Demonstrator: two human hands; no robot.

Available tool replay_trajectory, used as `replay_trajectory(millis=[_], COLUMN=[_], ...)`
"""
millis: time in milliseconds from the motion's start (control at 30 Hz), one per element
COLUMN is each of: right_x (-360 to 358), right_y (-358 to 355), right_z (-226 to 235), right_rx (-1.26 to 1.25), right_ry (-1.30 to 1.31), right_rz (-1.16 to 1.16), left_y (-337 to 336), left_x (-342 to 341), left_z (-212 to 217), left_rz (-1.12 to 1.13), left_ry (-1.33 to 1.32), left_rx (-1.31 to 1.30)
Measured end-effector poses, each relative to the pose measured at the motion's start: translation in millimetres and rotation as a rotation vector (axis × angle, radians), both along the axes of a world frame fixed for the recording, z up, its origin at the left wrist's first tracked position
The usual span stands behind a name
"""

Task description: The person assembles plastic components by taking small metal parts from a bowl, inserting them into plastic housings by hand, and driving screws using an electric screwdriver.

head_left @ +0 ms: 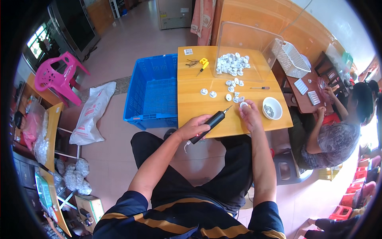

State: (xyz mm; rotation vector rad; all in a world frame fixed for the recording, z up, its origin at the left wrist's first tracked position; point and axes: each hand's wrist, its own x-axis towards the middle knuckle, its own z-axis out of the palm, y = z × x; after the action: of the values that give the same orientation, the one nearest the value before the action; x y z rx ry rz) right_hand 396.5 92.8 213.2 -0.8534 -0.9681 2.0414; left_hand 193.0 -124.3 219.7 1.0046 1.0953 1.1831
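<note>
My left hand (194,128) is wrapped round a black electric screwdriver (210,124), its thin bit pointing away and to the right over the table (195,109). Close to the bit's tip, my right hand (252,116) pinches a small white round plastic part (243,105) between its fingers. Several similar white parts (229,97) lie just beyond both hands. To the right of my right hand stands a white bowl (279,114) with small metal pieces in it, probably screws.
A large pile of white parts (230,65) lies in a clear plastic bin (258,75) at the back. Also on the table are a yellow-handled tool (203,63) and a small screwdriver (260,87). A blue crate (151,115) stands left; a co-worker (334,139) sits right.
</note>
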Motion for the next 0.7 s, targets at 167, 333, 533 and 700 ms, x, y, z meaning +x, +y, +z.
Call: replay_trajectory(millis=[167, 333, 533, 700], right_x=[-3, -7, -10, -11], right_y=[-1, -10, -15, -13], right_z=[-5, -3, -1, -12], right_rx=[0.137, 0.126, 0.229, 0.24], right_ry=[-0.101, -0.071, -0.193, -0.229], right_rz=[0.07, 0.057, 0.133, 0.138], left_y=[-2, -4, -5, 0], left_x=[2, 1, 4, 8], left_z=[14, 14, 16, 24], left_rz=[-0.008, -0.01, 0.005, 0.0], left_ry=[0.0, 0.022, 0.052, 0.109], left_rx=[-0.038, -0.04, -0.041, -0.096])
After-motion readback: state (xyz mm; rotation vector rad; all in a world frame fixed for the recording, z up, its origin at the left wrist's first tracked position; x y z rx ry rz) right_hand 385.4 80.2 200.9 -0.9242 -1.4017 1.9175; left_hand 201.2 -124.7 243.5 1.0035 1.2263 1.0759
